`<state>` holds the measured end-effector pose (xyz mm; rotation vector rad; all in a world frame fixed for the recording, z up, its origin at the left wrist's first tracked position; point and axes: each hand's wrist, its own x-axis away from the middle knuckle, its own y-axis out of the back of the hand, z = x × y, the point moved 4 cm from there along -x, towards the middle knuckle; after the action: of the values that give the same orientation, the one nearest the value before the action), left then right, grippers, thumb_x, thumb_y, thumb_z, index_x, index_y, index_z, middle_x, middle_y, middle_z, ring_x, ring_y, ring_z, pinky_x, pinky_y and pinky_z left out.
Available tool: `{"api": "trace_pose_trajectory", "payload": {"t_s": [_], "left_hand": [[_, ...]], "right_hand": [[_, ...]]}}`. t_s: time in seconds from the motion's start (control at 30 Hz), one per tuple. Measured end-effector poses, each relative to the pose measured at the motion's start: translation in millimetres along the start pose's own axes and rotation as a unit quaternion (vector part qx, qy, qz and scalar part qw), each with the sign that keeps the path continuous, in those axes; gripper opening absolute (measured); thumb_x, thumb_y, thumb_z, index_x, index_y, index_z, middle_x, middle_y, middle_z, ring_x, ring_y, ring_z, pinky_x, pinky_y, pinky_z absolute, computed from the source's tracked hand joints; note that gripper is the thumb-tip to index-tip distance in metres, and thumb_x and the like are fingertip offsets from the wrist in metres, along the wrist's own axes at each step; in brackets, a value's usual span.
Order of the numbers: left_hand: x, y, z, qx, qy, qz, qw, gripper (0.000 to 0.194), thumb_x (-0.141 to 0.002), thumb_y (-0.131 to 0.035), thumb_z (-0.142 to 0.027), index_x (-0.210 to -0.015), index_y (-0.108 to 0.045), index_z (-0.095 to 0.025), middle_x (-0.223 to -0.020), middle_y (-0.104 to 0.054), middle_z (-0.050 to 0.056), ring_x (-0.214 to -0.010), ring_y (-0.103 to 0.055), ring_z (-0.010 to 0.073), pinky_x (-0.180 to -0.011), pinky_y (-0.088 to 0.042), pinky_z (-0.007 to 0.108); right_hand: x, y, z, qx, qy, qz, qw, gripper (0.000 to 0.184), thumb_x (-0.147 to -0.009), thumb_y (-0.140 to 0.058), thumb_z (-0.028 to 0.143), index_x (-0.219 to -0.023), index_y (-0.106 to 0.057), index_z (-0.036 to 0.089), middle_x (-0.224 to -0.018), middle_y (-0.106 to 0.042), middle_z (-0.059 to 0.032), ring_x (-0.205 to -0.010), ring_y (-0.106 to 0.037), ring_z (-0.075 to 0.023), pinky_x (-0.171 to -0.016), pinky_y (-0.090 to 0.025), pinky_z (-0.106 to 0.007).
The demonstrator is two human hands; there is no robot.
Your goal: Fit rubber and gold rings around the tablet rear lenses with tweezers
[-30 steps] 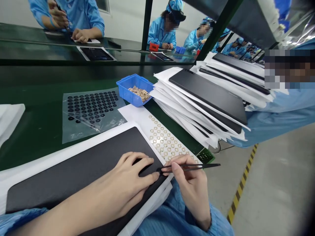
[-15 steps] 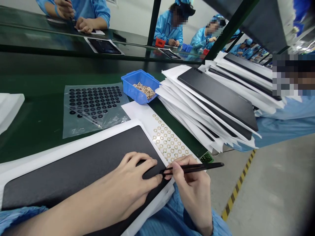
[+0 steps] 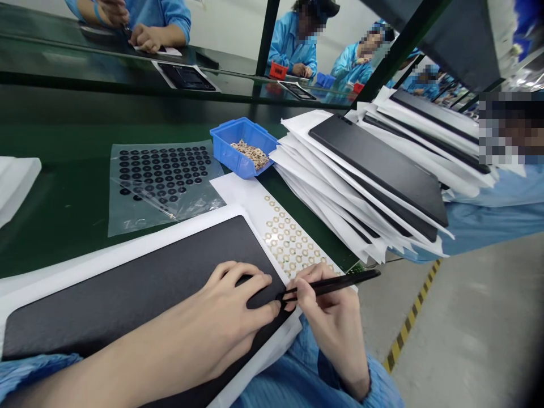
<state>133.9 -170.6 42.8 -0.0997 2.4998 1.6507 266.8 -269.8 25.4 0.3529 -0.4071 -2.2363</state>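
Note:
My left hand [image 3: 229, 300] rests flat on a black rectangular panel [image 3: 127, 300], which lies on a white sheet [image 3: 97, 266] at the bench's near edge. My right hand [image 3: 334, 323] grips black tweezers [image 3: 334, 285], and their tips sit at the panel's edge beside my left fingertips. Whatever the tips hold, if anything, is hidden. Just beyond the tweezers lies a white backing sheet of small gold rings [image 3: 289, 241].
A blue plastic bin [image 3: 225, 144] holds loose rings. Black dots sit on a clear plastic sheet [image 3: 164, 175]. Black panels in white sheets [image 3: 378, 170] are stacked at right. A white foam block [image 3: 12, 184] lies at left. Co-workers [image 3: 293, 42] sit across the green bench.
The rear end of the tweezers has swung up and away from me, while their tips stay near my left fingers. The whole view has shifted slightly since the earlier frames.

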Motion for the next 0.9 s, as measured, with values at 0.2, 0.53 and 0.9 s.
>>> {"api": "trace_pose_trajectory", "payload": {"t_s": [0.2,0.53,0.9], "left_hand": [[0.3,3.9,0.2,-0.005,-0.017,0.015,1.000,0.035,-0.088,-0.047,-0.012,-0.120,-0.054,-0.025,-0.121,-0.053,0.009,-0.115,-0.044,0.0291,-0.088,-0.042,0.041],[0.7,3.5,0.4,-0.007,-0.019,0.024,1.000,0.035,-0.090,-0.046,-0.013,-0.122,-0.053,-0.024,-0.124,-0.051,0.009,-0.116,-0.042,0.0292,-0.090,-0.040,0.042],[1.1,2.7,1.0,-0.010,-0.020,0.034,0.999,0.036,-0.091,-0.043,-0.013,-0.124,-0.052,-0.025,-0.124,-0.051,0.009,-0.116,-0.041,0.0292,-0.089,-0.039,0.042]], "right_hand": [[-1.1,1.0,-4.0,-0.043,-0.013,0.018,0.999,0.018,-0.086,-0.054,0.024,-0.069,-0.055,0.019,-0.067,-0.060,-0.0008,-0.054,-0.063,-0.0141,-0.052,-0.054,-0.025],[2.4,-0.1,-5.8,-0.051,-0.002,0.001,0.999,0.018,-0.089,-0.054,0.027,-0.074,-0.055,0.019,-0.072,-0.060,-0.0010,-0.057,-0.063,-0.0129,-0.056,-0.056,-0.025],[-2.4,-0.8,-4.5,-0.076,0.008,0.033,0.997,0.019,-0.089,-0.054,0.022,-0.070,-0.055,0.018,-0.070,-0.058,0.0000,-0.054,-0.063,-0.0116,-0.051,-0.056,-0.022]]}}
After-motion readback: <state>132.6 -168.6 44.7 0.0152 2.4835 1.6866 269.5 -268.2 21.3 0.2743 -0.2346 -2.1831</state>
